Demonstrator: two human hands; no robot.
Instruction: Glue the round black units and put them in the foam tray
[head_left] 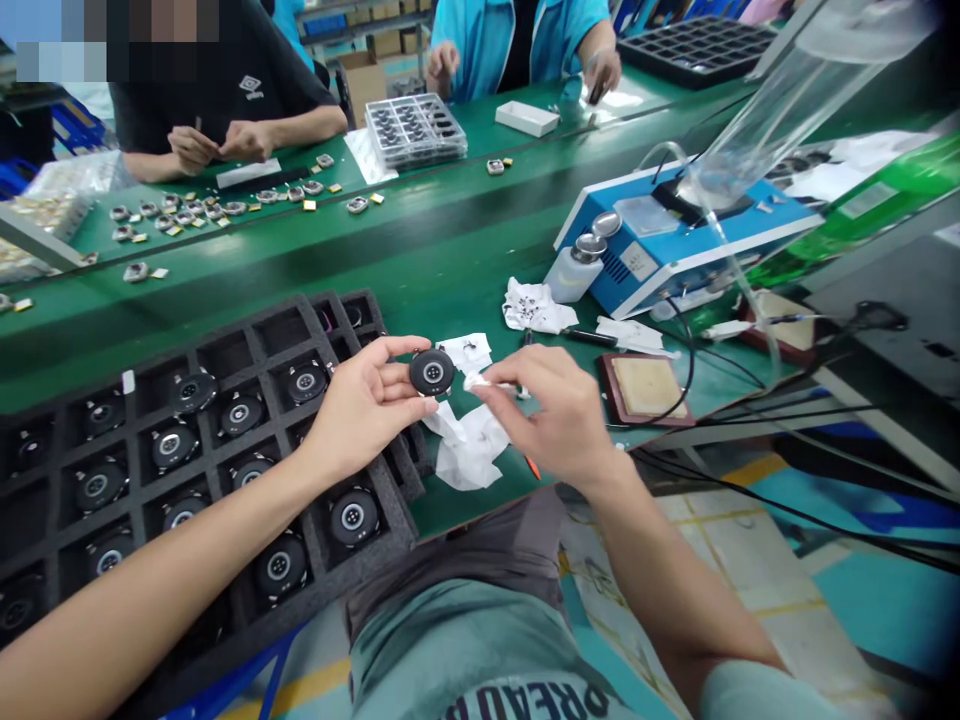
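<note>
My left hand (367, 400) pinches a small round black part (432, 372) with a pale centre, held up above the table's near edge. My right hand (555, 405) is closed on a small white wipe (475, 382) whose tip sits just right of the part. Under both hands lie crumpled white tissues (469, 450). To the left is a black foam tray (247, 340) whose cells hold several of the same round parts.
A blue machine (675, 240) with a white bottle (574, 270) stands at the right, cables trailing off the edge. A brown pad (645, 388) lies near my right hand. Two other people work across the green belt (420, 240), amid small parts and a clear tray (415, 128).
</note>
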